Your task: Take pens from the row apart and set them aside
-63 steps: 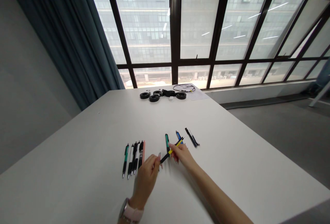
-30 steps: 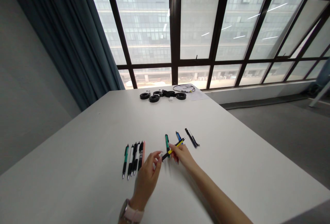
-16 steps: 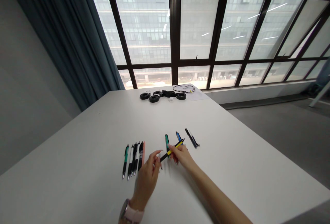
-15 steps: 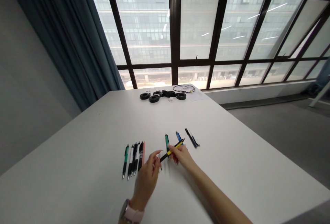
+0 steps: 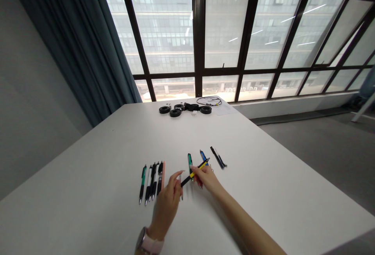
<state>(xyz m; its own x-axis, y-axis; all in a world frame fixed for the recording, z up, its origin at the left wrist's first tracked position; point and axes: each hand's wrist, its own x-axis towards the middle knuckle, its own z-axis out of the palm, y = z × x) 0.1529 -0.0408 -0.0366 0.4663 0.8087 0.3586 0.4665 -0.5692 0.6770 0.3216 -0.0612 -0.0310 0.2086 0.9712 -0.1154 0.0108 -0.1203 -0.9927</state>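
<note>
A yellow-and-black click pen slants up to the right between my two hands. My right hand pinches it near its upper half. Its dark lower end runs into the bent fingers of my left hand, which close about it while the index finger sticks out; the very tip is hidden. Beneath the right fingers lie a green pen and a blue pen, both partly covered. Left of my left hand, several pens lie side by side: a green-and-black pen, white-and-black pens and a pink one.
Farther right on the white table lie a black pen and a slim pen beside it. Black tape-like rolls and a looped black cable sit at the far end, before the windows. A blue curtain hangs left.
The yellow-and-black pen has shifted very slightly down and left toward my left hand. Its fingers have moved a little lower; the other pens lie as before.
</note>
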